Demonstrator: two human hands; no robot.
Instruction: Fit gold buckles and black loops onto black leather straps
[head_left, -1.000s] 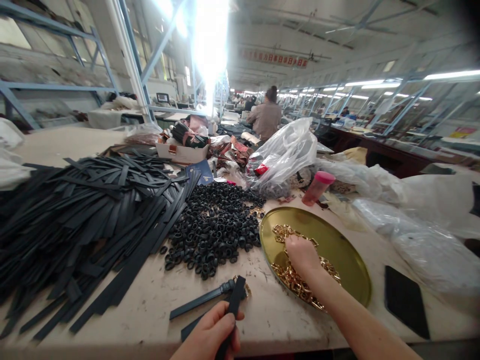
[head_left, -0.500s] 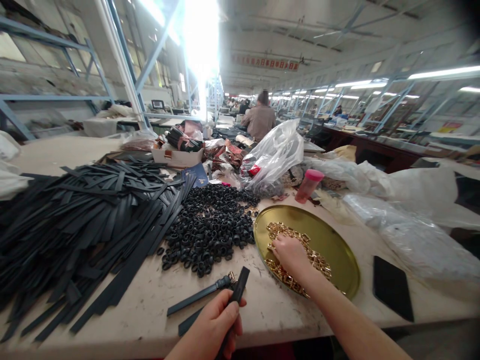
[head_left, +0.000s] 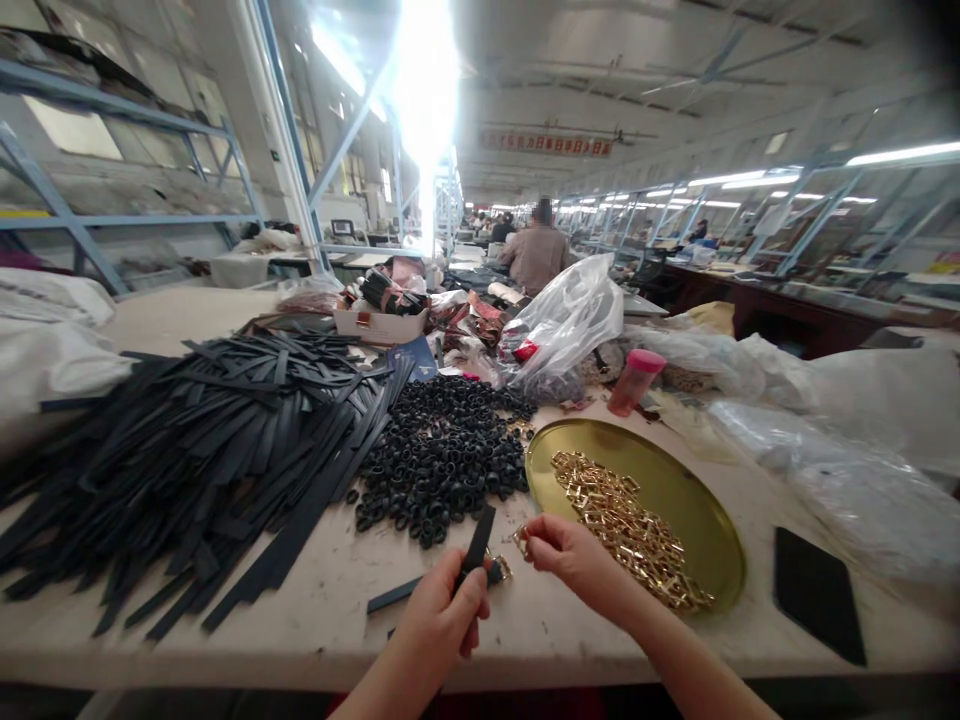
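Observation:
My left hand [head_left: 444, 618] is closed around a dark strap [head_left: 475, 541] whose free end points up and away from me. My right hand [head_left: 564, 553] pinches a small gold buckle [head_left: 520, 540] close to that strap end, just in front of the round gold tray [head_left: 697, 500]. The tray holds a heap of gold buckles [head_left: 626, 525]. Another dark strap with a buckle [head_left: 409, 592] lies on the table under my hands.
A large pile of dark straps [head_left: 202, 450] covers the left of the table. A heap of black loops [head_left: 442, 460] lies beside it. Plastic bags [head_left: 566, 320], a pink-capped bottle [head_left: 634, 382] and a black phone [head_left: 817, 592] lie to the right. A person sits far behind.
My right hand left the buckle heap in the tray with one buckle and came left to the strap. My left hand raised the strap slightly.

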